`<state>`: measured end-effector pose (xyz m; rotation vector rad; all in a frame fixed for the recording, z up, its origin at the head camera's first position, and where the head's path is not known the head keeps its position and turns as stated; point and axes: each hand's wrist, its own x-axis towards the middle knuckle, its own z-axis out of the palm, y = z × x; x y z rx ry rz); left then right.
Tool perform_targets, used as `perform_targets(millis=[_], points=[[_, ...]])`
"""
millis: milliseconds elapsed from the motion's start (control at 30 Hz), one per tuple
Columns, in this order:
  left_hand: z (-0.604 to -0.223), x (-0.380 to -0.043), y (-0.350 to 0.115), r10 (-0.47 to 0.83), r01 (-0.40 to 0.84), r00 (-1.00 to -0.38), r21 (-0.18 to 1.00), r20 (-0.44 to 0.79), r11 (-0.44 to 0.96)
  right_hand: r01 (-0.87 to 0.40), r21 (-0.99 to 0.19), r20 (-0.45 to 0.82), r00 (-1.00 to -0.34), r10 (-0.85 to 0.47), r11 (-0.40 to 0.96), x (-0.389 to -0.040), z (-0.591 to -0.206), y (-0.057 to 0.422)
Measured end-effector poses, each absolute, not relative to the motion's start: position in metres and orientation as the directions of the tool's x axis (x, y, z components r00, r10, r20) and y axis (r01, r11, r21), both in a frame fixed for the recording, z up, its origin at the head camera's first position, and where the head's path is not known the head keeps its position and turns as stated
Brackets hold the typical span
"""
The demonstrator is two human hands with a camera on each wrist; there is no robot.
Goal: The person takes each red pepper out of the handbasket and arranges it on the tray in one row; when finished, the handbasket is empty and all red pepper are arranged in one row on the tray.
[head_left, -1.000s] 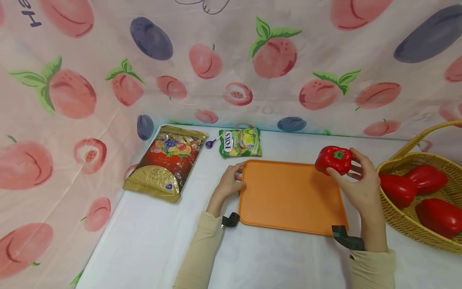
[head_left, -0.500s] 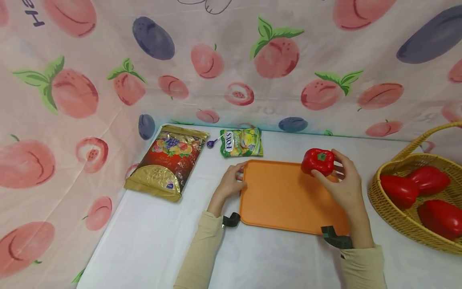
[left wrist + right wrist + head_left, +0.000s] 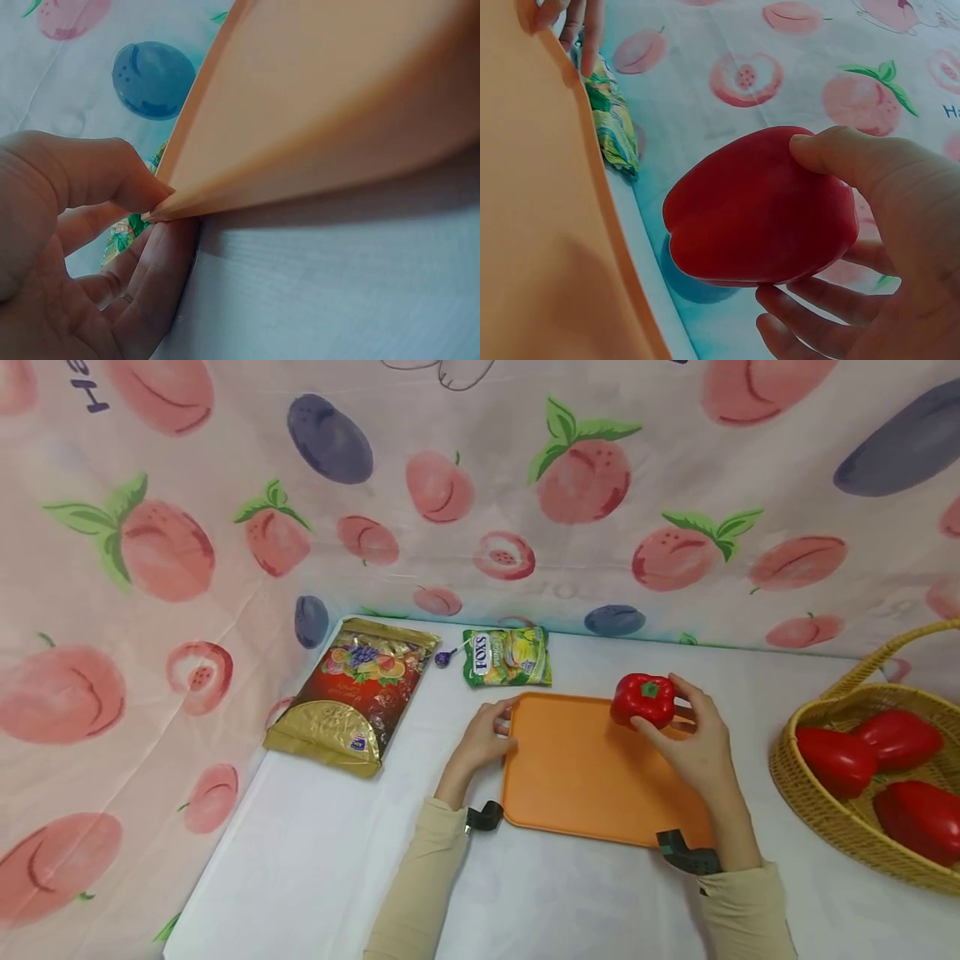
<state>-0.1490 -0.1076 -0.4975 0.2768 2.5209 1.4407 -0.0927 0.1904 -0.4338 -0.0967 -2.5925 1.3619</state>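
Observation:
A red bell pepper (image 3: 642,700) with a green stem is held between the thumb and fingers of my right hand (image 3: 693,737), above the right part of an orange tray (image 3: 577,768). The right wrist view shows the pepper (image 3: 757,210) from its side, thumb on top and fingers beneath. My left hand (image 3: 480,739) is at the tray's left edge. Up close in the left wrist view, its thumb and fingers pinch the tray's corner (image 3: 176,199).
A wicker basket (image 3: 787,768) holding several red peppers (image 3: 836,760) stands at the right. A gold and red candy bag (image 3: 360,685), a purple lollipop (image 3: 442,658) and a green Fox's candy bag (image 3: 517,656) lie behind. A fruit-print cloth (image 3: 450,443) hangs at the back.
My right hand has carried the bell pepper leftward, from over the tray's right edge further in over the tray. The left hand keeps its place at the tray's edge.

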Motion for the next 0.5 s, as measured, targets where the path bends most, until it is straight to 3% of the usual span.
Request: perform_targets(millis=[500], points=[[-0.503, -0.150, -0.108, 0.269, 0.052, -0.958, 0.864, -0.098, 0.501, -0.033, -0.847, 0.089, -0.993, 0.079, 0.531, -0.106, -0.445, 0.164]])
